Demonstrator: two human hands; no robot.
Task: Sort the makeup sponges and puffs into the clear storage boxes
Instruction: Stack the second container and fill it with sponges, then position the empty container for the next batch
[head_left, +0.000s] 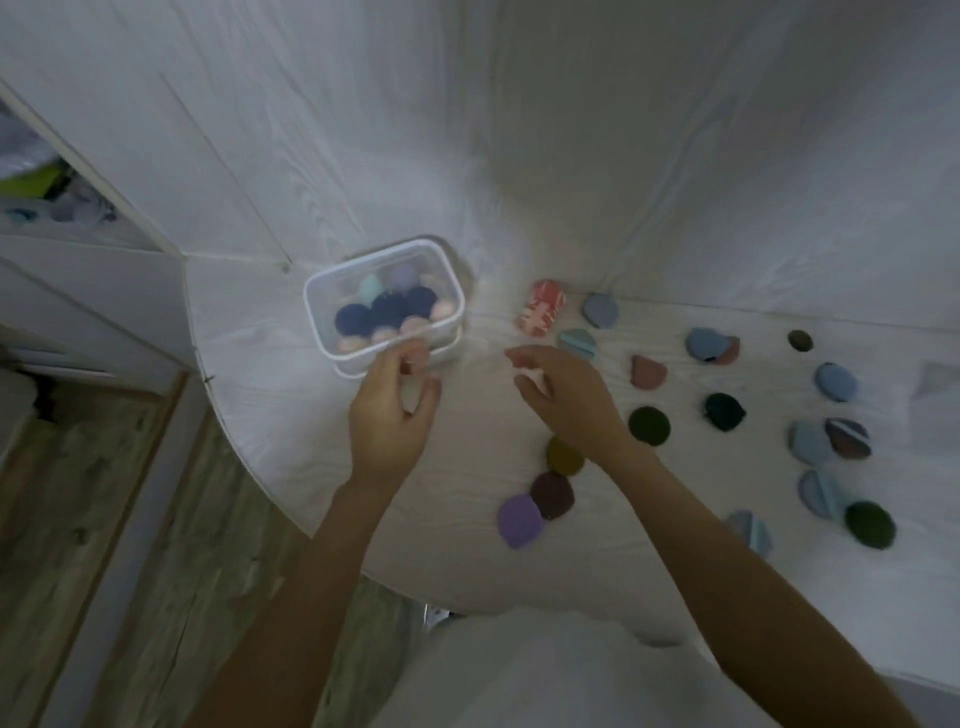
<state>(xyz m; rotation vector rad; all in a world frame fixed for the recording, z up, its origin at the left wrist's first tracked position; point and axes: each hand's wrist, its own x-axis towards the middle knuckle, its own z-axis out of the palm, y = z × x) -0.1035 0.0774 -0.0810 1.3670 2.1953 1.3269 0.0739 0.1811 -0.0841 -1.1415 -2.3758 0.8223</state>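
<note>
White table (291, 415): left hand (389, 410) at clear box (384, 304), right hand (566, 395) hovering open.

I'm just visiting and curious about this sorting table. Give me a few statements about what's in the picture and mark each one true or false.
1. The clear storage box already holds several round sponges. True.
2. The box is full of dark green puffs. False: it holds navy, pink, mint and lilac pieces; the dark green puff lies on the table.
3. The left hand is at the box's near edge. True.
4. The right hand is gripping the purple puff. False: that puff lies on the table, apart from the hand.
5. Most loose puffs lie to the right of the box. True.
</note>
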